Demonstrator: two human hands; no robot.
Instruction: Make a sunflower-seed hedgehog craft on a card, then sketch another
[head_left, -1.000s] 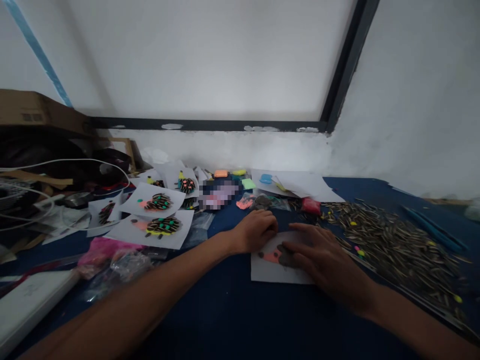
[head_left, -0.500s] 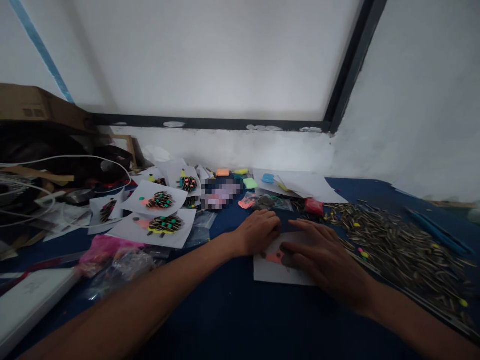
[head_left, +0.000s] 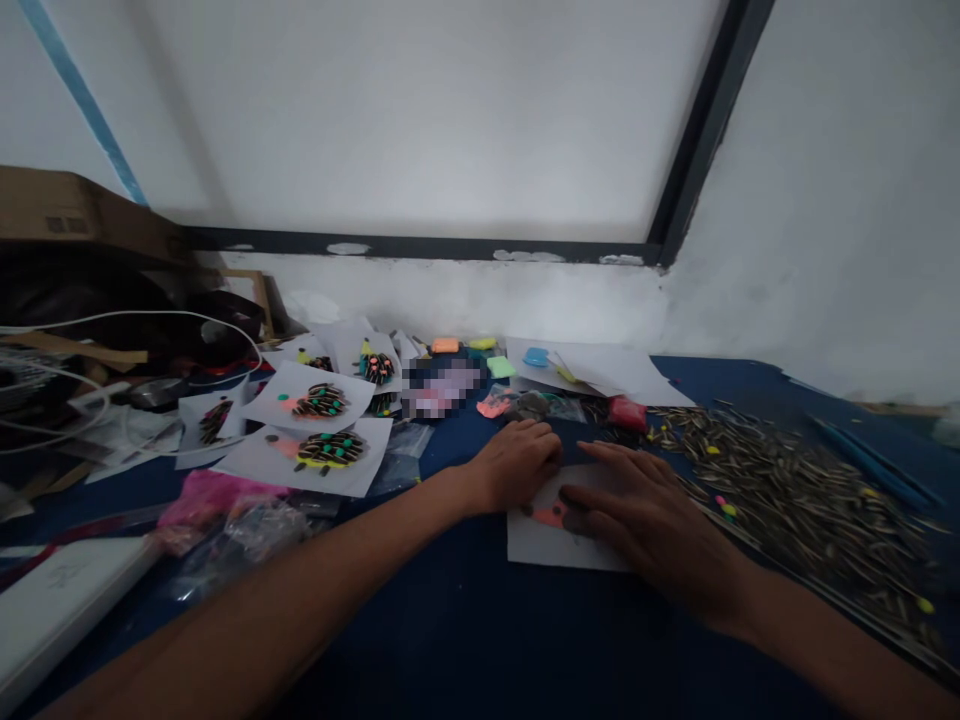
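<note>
A white paper sheet (head_left: 540,548) lies on the blue tabletop, with salmon-pink clay (head_left: 550,516) and small dark spots on it. At the sheet's upper left edge rests my left hand (head_left: 521,462), its fingers curled in; whatever they may hold is hidden. My right hand (head_left: 649,510) lies over the sheet's right part, fingers stretched out and thumb near the pink clay. It covers much of the picture beneath. To its right spreads a large heap of striped sunflower seeds (head_left: 795,500).
Finished-looking hedgehog pictures of seeds and clay (head_left: 330,450) lie on sheets at left. Behind my hands are a red packet (head_left: 627,413), an orange clay block (head_left: 445,345) and more paper (head_left: 630,365). A pink plastic bag (head_left: 214,505) and a white box (head_left: 75,610) occupy the left front.
Almost nothing differs. My right hand has shifted very slightly over the sheet; my left hand stays in place.
</note>
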